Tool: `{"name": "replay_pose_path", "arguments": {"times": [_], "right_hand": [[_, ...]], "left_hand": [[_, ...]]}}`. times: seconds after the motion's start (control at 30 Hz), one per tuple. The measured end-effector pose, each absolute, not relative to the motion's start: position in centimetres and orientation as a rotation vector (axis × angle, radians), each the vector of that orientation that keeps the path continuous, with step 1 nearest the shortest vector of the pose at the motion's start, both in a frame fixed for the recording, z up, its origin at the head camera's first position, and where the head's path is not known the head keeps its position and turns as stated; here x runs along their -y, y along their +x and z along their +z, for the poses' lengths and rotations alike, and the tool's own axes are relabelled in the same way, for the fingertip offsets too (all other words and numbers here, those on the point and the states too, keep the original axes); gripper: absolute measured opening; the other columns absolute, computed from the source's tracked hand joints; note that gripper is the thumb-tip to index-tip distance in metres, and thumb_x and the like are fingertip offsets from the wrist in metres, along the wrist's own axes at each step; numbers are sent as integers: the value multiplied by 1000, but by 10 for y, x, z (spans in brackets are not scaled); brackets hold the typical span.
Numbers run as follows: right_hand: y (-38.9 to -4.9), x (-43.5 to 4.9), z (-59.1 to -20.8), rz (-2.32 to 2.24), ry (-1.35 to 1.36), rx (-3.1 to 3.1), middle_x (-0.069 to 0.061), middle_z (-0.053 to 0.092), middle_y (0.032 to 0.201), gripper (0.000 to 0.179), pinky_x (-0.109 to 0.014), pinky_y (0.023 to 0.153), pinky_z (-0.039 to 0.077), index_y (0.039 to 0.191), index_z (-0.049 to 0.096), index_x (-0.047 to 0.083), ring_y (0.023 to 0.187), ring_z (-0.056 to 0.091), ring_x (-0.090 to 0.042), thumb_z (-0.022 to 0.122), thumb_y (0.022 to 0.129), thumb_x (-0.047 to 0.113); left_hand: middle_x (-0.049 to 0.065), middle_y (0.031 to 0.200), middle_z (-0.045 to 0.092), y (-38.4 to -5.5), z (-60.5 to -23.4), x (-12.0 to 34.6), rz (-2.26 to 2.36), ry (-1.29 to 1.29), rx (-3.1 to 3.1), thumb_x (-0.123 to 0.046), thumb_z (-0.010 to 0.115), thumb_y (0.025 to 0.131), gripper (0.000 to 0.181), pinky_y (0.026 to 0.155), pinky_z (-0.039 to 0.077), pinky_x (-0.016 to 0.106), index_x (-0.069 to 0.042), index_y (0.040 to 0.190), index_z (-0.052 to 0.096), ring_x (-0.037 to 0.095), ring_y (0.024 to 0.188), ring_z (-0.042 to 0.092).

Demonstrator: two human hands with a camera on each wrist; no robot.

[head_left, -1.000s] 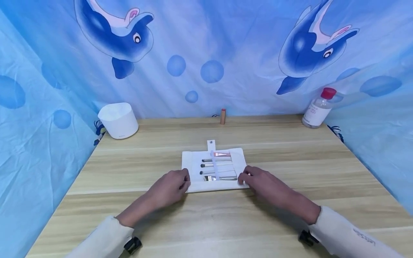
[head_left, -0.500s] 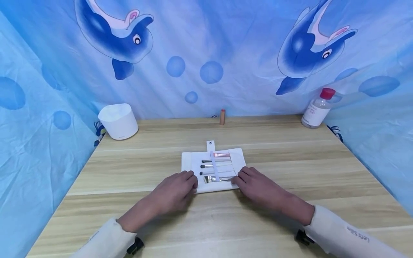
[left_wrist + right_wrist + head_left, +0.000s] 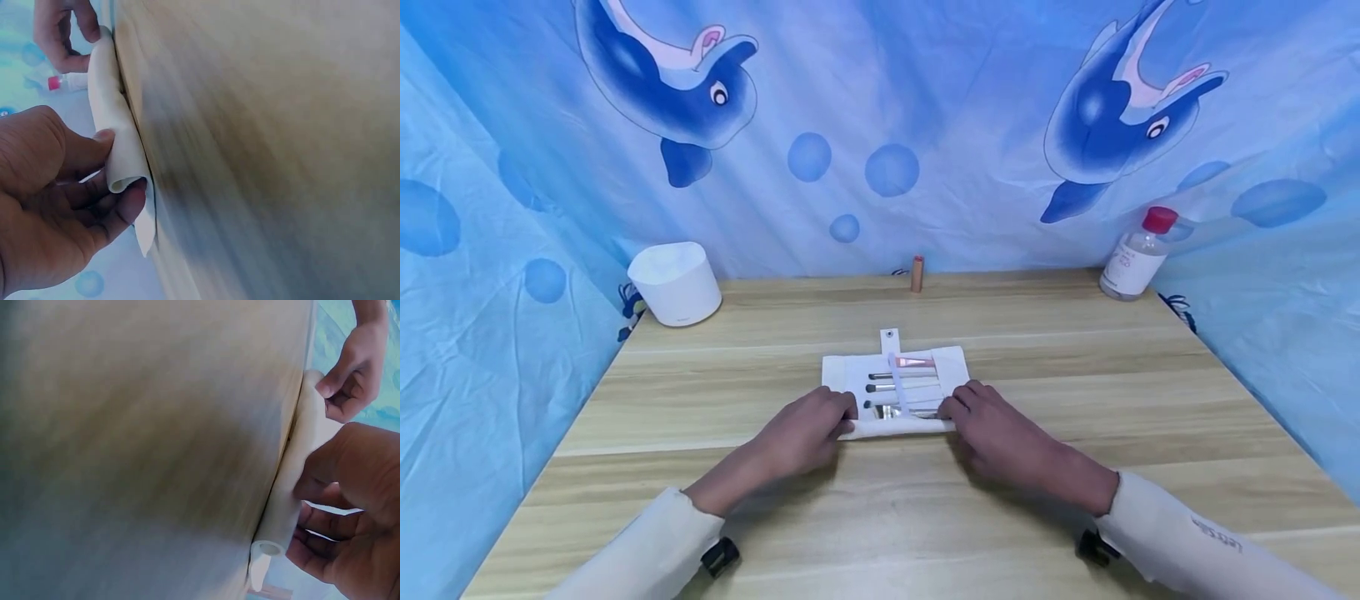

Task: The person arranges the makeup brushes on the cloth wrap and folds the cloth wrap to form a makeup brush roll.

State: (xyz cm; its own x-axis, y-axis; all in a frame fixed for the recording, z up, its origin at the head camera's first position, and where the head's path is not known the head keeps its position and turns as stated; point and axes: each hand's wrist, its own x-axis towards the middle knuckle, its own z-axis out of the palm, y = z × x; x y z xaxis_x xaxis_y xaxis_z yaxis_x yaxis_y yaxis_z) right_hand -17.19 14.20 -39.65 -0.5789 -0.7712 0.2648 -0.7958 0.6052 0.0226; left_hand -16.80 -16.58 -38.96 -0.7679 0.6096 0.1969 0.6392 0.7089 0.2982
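Note:
A white fabric brush roll (image 3: pixel 955 367) lies on the wooden table in the head view, its strap with a snap (image 3: pixel 890 340) pointing away from me. Several makeup brushes (image 3: pixel 917 362) sit crosswise in it under a band. The near side is curled into a tube (image 3: pixel 898 427), which partly covers the closest brush. My left hand (image 3: pixel 805 429) pinches the tube's left end between thumb and fingers; the left wrist view shows the hollow end (image 3: pixel 125 184). At the other end my right hand (image 3: pixel 1000 429) grips the tube (image 3: pixel 281 506), thumb on the near side.
At the back left stands a white rounded container (image 3: pixel 675 285). A small brown tube (image 3: pixel 917 275) is upright at the back middle, and a clear bottle with a red cap (image 3: pixel 1135 254) at the back right. A blue dolphin-printed curtain (image 3: pixel 966 217) surrounds the wooden table (image 3: pixel 880 517).
The near edge of the brush roll has curled further away from me, over part of the closest brush. Both hands have shifted inward along it and stay at its ends.

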Motion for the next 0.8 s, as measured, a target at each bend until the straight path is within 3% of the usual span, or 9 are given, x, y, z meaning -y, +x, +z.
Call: {"name": "replay_pose_path", "arguments": {"times": [0.1,0.2,0.37,0.57,0.7,0.8], "right_hand": [[-175,-141,-396,240,1250,2650,-5,58,105,53,-37,87,49,120,53,9,96,54,-21,69,71,-4],[-182,-141,-395,309,1229,2685,-3,55,104,60,-30,78,52,122,50,11,86,54,-16,73,70,-9],[-189,-143,-392,346,1229,2701,-4,55,103,52,-20,61,48,116,59,11,71,50,-9,73,73,-15],[-187,-140,-390,178,1241,2634,-8,59,106,39,-27,73,53,119,67,8,91,56,-17,66,85,-13],[-184,-139,-390,99,1236,2634,-11,60,110,34,-30,75,54,123,66,4,95,56,-21,66,91,-5],[-184,-140,-391,69,1242,2617,-13,60,112,31,-32,79,54,125,65,2,98,55,-22,66,94,2]], "left_hand": [[-6,74,56,-173,-390,166,-699,-966,2885,-4,66,95,11,64,47,28,-12,97,58,9,70,53],[-7,66,54,-179,-390,167,-792,-934,2916,-5,64,97,12,60,45,27,-12,101,56,7,62,50],[-8,67,53,-187,-391,165,-722,-945,2923,-8,67,96,11,61,44,27,-16,97,60,8,63,48],[-10,77,54,-183,-389,166,-525,-974,2800,-9,71,93,15,63,45,26,-20,87,61,10,71,48],[-8,79,49,-178,-386,167,-414,-990,2774,-26,71,95,14,59,43,26,-20,86,62,11,70,45],[-5,87,52,-176,-384,167,-365,-996,2792,-38,75,91,22,60,44,28,-19,91,64,12,72,46]]}}
